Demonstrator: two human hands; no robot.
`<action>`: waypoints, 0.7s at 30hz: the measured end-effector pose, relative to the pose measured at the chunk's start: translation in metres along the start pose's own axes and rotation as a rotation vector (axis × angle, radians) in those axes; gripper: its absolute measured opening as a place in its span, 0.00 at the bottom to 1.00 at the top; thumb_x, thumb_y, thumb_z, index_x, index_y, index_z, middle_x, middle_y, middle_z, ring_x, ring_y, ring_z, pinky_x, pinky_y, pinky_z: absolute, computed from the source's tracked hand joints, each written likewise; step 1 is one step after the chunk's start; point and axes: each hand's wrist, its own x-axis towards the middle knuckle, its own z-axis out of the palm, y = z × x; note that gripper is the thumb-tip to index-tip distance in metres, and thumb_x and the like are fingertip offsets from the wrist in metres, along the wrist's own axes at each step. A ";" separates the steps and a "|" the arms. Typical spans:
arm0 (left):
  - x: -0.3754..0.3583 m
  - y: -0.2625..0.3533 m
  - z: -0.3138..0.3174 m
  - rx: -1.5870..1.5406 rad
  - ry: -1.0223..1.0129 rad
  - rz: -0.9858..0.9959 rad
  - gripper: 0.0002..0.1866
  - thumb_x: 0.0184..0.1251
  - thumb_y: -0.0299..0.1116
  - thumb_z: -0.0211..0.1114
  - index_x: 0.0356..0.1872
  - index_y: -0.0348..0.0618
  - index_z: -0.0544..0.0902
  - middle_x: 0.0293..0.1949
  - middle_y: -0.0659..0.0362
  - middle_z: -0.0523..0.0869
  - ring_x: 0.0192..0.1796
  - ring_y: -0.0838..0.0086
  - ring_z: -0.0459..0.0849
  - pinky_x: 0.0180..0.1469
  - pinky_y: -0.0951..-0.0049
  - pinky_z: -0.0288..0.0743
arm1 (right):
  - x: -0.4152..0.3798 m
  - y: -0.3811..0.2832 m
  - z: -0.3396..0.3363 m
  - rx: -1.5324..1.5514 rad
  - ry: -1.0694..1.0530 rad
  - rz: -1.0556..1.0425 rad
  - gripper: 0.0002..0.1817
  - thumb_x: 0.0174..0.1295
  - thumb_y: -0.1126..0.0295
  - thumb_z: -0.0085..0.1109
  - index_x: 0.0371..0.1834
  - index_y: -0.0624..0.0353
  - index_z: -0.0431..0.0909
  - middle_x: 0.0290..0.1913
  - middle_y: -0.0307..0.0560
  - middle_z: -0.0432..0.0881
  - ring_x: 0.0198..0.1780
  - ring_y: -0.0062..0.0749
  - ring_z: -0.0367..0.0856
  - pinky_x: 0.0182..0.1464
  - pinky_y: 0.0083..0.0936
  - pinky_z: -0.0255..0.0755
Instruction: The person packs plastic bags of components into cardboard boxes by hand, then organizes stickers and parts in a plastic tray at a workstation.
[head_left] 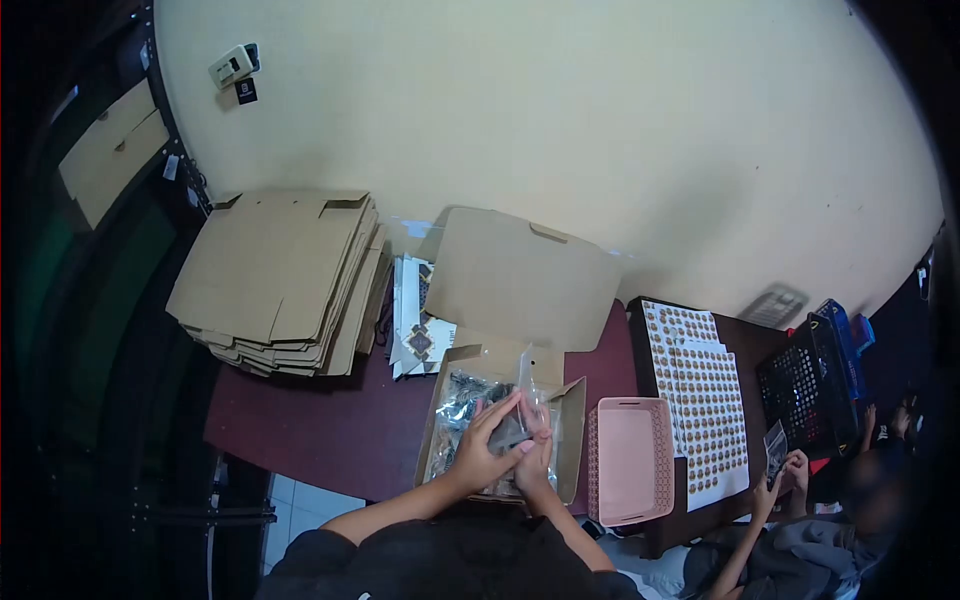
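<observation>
A clear plastic bag (pixel 527 372) with a hang hole at its top stands between my hands, above an open cardboard box (pixel 570 440). My left hand (pixel 487 448) presses against the bag's left side, its fingers pointing up and the thumb reaching across. From the right, my right hand (pixel 536 465) grips the bag lower down, its fingers partly hidden. Whatever the bag holds is too covered to make out. Inside the box lie several clear packets (pixel 462 400) with dark contents. The box's lid (pixel 525 270) is raised toward the wall.
Flattened cardboard boxes (pixel 275 265) are stacked at left, beside white printed cards (pixel 420 340). To the right are a pink basket (pixel 632 460), sticker sheets (pixel 705 400) and a black crate (pixel 810 385). A co-worker's hands (pixel 780 475) hold a small packet at far right.
</observation>
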 end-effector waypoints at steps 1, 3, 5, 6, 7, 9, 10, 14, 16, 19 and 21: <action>0.000 0.000 0.001 0.035 0.026 0.045 0.36 0.55 0.42 0.65 0.63 0.38 0.64 0.65 0.49 0.65 0.68 0.61 0.61 0.68 0.49 0.37 | 0.000 -0.004 -0.002 -0.087 -0.058 -0.050 0.40 0.66 0.40 0.20 0.65 0.66 0.58 0.57 0.50 0.62 0.64 0.39 0.59 0.66 0.31 0.51; -0.001 0.003 0.001 0.093 0.065 0.093 0.39 0.50 0.41 0.70 0.63 0.39 0.64 0.64 0.51 0.67 0.67 0.62 0.63 0.69 0.52 0.41 | 0.000 -0.007 0.001 0.018 -0.056 -0.012 0.41 0.66 0.40 0.19 0.65 0.67 0.59 0.58 0.50 0.61 0.64 0.38 0.59 0.66 0.30 0.52; -0.002 -0.002 0.001 0.074 0.083 0.068 0.39 0.50 0.41 0.70 0.63 0.39 0.65 0.64 0.51 0.67 0.67 0.63 0.63 0.69 0.53 0.41 | 0.001 -0.008 0.009 0.188 0.042 0.006 0.35 0.69 0.46 0.27 0.59 0.70 0.67 0.57 0.49 0.63 0.60 0.36 0.64 0.62 0.29 0.58; -0.002 -0.003 0.001 0.056 0.097 0.054 0.39 0.50 0.41 0.70 0.63 0.39 0.65 0.63 0.51 0.67 0.67 0.63 0.64 0.69 0.54 0.41 | 0.001 -0.007 0.007 0.189 0.044 0.011 0.35 0.69 0.46 0.27 0.59 0.70 0.67 0.57 0.49 0.63 0.60 0.36 0.64 0.62 0.29 0.58; -0.002 0.000 0.003 0.016 0.128 0.016 0.34 0.53 0.38 0.69 0.61 0.39 0.68 0.61 0.51 0.71 0.64 0.64 0.69 0.69 0.54 0.44 | 0.003 -0.004 0.002 0.067 0.057 0.044 0.29 0.70 0.52 0.33 0.56 0.69 0.70 0.55 0.48 0.66 0.59 0.36 0.65 0.61 0.30 0.58; -0.004 -0.002 0.005 -0.016 0.141 -0.018 0.31 0.54 0.36 0.68 0.60 0.39 0.70 0.58 0.51 0.74 0.62 0.64 0.71 0.69 0.55 0.46 | 0.010 0.003 -0.005 -0.044 0.114 -0.011 0.13 0.62 0.70 0.53 0.47 0.66 0.78 0.48 0.47 0.72 0.55 0.35 0.67 0.58 0.30 0.60; -0.005 -0.003 0.008 -0.052 0.158 -0.048 0.27 0.56 0.34 0.66 0.58 0.39 0.72 0.56 0.50 0.76 0.60 0.64 0.73 0.68 0.56 0.47 | 0.013 0.004 -0.009 -0.043 0.120 -0.007 0.13 0.62 0.70 0.53 0.47 0.66 0.78 0.48 0.47 0.72 0.55 0.35 0.67 0.58 0.30 0.60; -0.007 -0.014 0.003 -0.087 0.207 -0.056 0.14 0.63 0.28 0.58 0.50 0.41 0.79 0.51 0.51 0.80 0.57 0.64 0.76 0.69 0.58 0.49 | 0.022 -0.006 -0.012 -0.364 0.248 -0.092 0.19 0.49 0.65 0.68 0.43 0.63 0.77 0.52 0.52 0.68 0.52 0.36 0.68 0.56 0.29 0.62; -0.005 -0.008 0.000 -0.084 0.216 -0.070 0.12 0.65 0.28 0.55 0.48 0.42 0.81 0.49 0.52 0.82 0.54 0.67 0.79 0.69 0.59 0.49 | 0.023 -0.021 -0.008 -0.519 0.395 -0.085 0.22 0.48 0.65 0.69 0.46 0.61 0.76 0.54 0.52 0.67 0.52 0.37 0.68 0.57 0.31 0.62; -0.005 -0.007 -0.004 -0.198 0.163 -0.147 0.10 0.63 0.28 0.58 0.44 0.39 0.82 0.42 0.54 0.85 0.46 0.76 0.82 0.69 0.60 0.49 | 0.026 0.006 -0.031 -0.340 0.226 0.037 0.25 0.46 0.65 0.70 0.48 0.62 0.75 0.55 0.52 0.68 0.54 0.36 0.69 0.57 0.31 0.62; -0.005 -0.006 -0.013 -0.182 0.156 -0.208 0.09 0.62 0.28 0.60 0.41 0.39 0.83 0.39 0.54 0.85 0.43 0.77 0.82 0.69 0.60 0.49 | 0.023 0.010 -0.036 0.118 0.106 0.353 0.19 0.51 0.69 0.67 0.45 0.66 0.78 0.46 0.49 0.78 0.48 0.29 0.75 0.53 0.26 0.67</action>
